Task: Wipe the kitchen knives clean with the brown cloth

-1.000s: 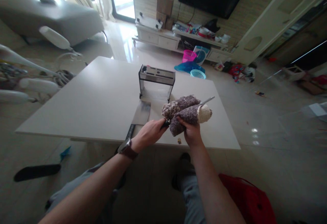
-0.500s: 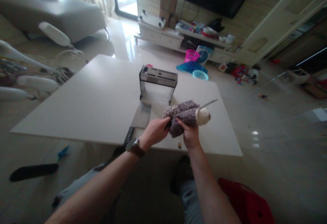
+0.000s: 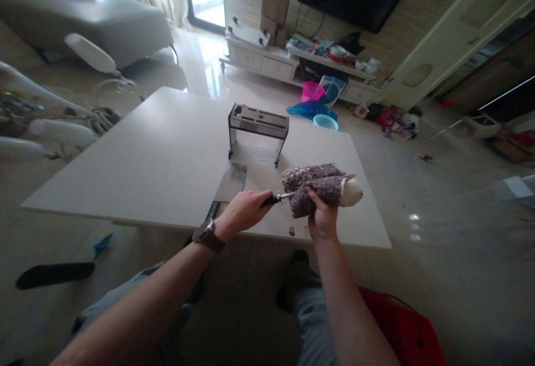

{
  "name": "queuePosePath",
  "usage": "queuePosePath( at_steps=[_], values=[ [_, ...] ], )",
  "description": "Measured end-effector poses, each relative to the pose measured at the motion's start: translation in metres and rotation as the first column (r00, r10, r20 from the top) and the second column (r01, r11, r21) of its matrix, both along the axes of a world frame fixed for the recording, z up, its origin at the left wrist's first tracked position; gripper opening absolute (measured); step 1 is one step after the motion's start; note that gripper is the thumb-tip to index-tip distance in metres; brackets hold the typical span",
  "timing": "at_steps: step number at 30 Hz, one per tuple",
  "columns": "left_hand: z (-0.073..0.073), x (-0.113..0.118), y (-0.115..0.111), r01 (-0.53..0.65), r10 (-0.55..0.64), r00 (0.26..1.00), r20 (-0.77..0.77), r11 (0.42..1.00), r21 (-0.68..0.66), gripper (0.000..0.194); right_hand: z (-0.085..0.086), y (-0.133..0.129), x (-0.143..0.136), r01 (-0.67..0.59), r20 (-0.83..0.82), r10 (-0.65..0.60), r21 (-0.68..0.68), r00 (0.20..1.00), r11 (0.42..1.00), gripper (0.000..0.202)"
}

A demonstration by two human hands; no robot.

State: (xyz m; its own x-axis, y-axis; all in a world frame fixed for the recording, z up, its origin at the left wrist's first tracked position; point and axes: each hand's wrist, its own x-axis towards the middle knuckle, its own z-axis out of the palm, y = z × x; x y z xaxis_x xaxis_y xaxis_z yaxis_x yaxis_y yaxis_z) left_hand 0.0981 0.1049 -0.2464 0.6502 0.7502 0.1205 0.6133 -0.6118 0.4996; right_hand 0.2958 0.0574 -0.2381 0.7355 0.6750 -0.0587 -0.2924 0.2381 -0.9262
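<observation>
My left hand (image 3: 246,210) is closed on the black handle of a thin metal rod (image 3: 287,195). The rod runs into a fuzzy brown and cream cloth bundle (image 3: 320,188), and a grey tip shows at its far right end. My right hand (image 3: 322,215) grips this bundle from below, thumb on top, above the table's front right part. A cleaver (image 3: 231,185) with a black handle lies on the white table (image 3: 137,160), left of the bundle. Behind stands a clear box-like holder (image 3: 259,123) with a slotted top. A small brown object (image 3: 291,231) is at the front edge.
Beyond the table, a pink basket (image 3: 311,91), a light blue basket (image 3: 326,122) and a blue item are on the floor. A white cabinet (image 3: 278,68) stands at the wall under a dark screen. A red bag (image 3: 405,327) sits at the lower right.
The bundle and my right hand have moved right. My left hand has shifted slightly left, drawing the rod partly out, so its handle and shaft now show. Less of the tip sticks out.
</observation>
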Motion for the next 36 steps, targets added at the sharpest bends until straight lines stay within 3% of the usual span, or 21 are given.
queuePosePath(
  at_steps=[5, 14, 25, 36],
  values=[
    [0.001, -0.004, 0.007, -0.028, 0.027, 0.999, -0.025, 0.999, -0.027, 0.02, 0.0, 0.008, 0.011, 0.05, -0.003, -0.05, 0.018, 0.999, 0.999, 0.066],
    [-0.006, 0.007, 0.007, -0.053, 0.064, 0.994, 0.087, 0.99, -0.128, 0.012, -0.008, 0.011, -0.023, -0.249, -0.062, 0.243, -0.133, 0.968, 0.959, 0.055],
    [-0.009, 0.01, -0.005, 0.031, 0.023, 0.969, 0.245, 0.976, -0.214, 0.012, -0.012, 0.009, -0.023, -0.237, -0.105, 0.225, -0.13, 0.969, 0.963, 0.058],
    [-0.014, 0.015, -0.005, 0.066, 0.011, 0.952, 0.305, 0.968, -0.241, 0.017, -0.011, 0.012, -0.02, -0.269, -0.08, 0.26, -0.123, 0.962, 0.955, 0.056]
  ],
)
